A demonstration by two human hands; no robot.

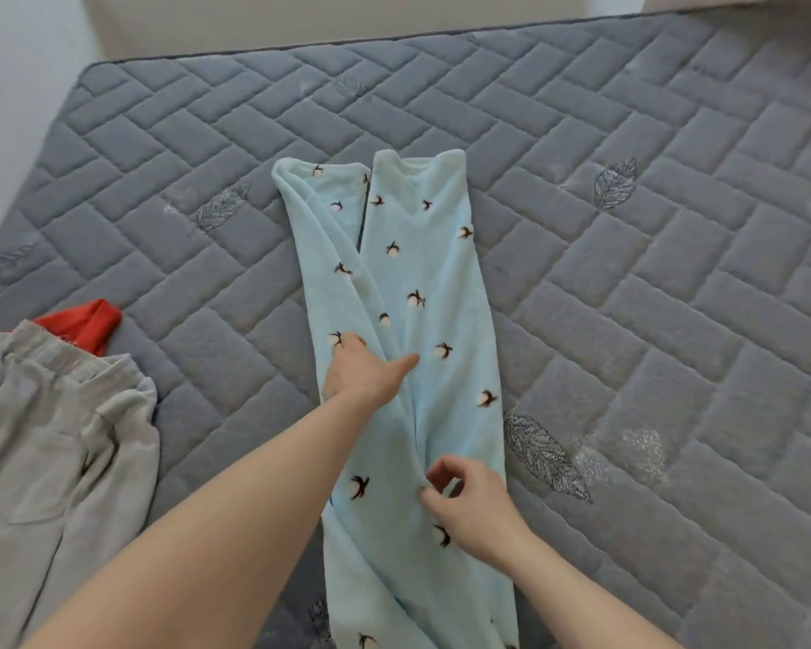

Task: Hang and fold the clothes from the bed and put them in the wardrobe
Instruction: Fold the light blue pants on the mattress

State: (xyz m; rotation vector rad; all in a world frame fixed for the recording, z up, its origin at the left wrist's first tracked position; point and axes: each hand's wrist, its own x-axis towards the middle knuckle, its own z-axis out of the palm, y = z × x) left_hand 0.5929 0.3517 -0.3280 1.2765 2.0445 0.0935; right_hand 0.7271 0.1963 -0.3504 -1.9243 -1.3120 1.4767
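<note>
Light blue fleece trousers (422,274) with a small dark-and-white print lie lengthwise on the grey quilted mattress (628,227), legs side by side and pointing away from me. My left hand (361,370) rests flat on the left leg, fingers straight, thumb reaching to the middle fold. Nearer to me, my right hand (464,501) pinches the fabric at the centre seam with curled fingers.
Grey trousers (52,442) with an elastic waistband lie at the left edge of the mattress, over a red-orange garment (87,323). A pale wall and headboard run along the far side. The wardrobe is out of view.
</note>
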